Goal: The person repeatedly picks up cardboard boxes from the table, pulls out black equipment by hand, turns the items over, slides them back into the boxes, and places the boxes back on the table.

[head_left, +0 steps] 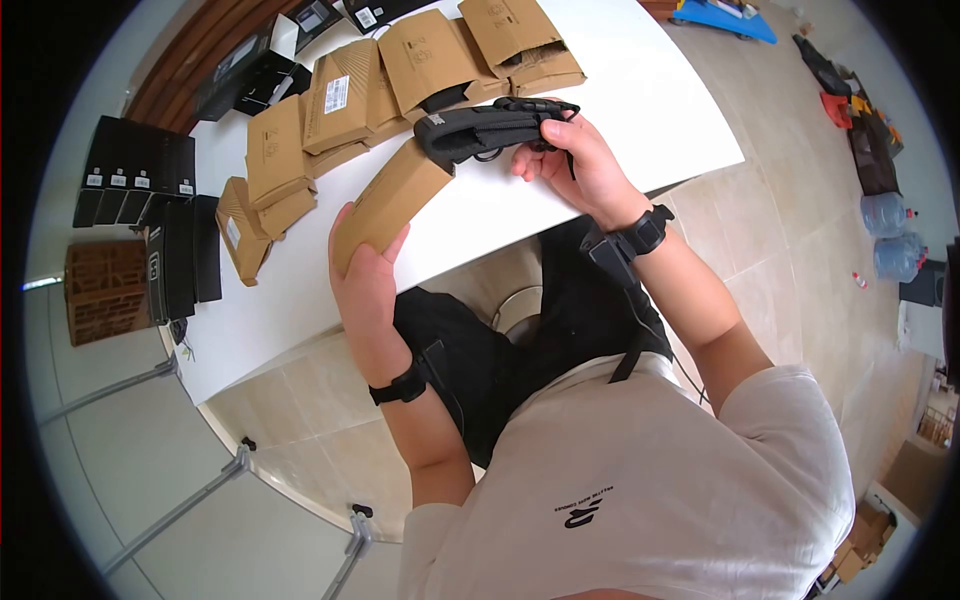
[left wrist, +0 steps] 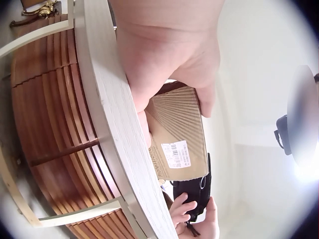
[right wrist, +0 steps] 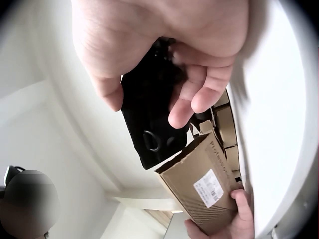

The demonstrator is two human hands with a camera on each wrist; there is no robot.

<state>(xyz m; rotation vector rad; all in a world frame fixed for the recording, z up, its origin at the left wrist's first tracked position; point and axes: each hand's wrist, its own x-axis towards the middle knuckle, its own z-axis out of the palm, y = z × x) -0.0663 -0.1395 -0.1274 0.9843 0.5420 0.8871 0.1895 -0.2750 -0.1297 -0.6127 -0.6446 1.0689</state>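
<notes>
My left hand (head_left: pixel 362 288) grips a slim brown cardboard box (head_left: pixel 396 200), thumb on one side and fingers on the other. The box is tilted over the table's front edge, its open end toward my right hand. A white label (left wrist: pixel 175 154) shows on its face in the left wrist view. My right hand (head_left: pixel 590 170) holds a black fabric pouch (head_left: pixel 485 130) with cords and a loop, pinched between thumb and fingers. The pouch's far end is right at the open end of the box. In the right wrist view a small ring (right wrist: pixel 151 141) shows on the pouch (right wrist: pixel 144 109).
Several similar brown boxes (head_left: pixel 345 90) lie in an overlapping row along the back of the white table (head_left: pixel 690 120). Black boxes (head_left: pixel 135 165) stack at the left, beside a brown woven-looking box (head_left: pixel 105 290). Large water bottles (head_left: pixel 895 250) stand on the floor at right.
</notes>
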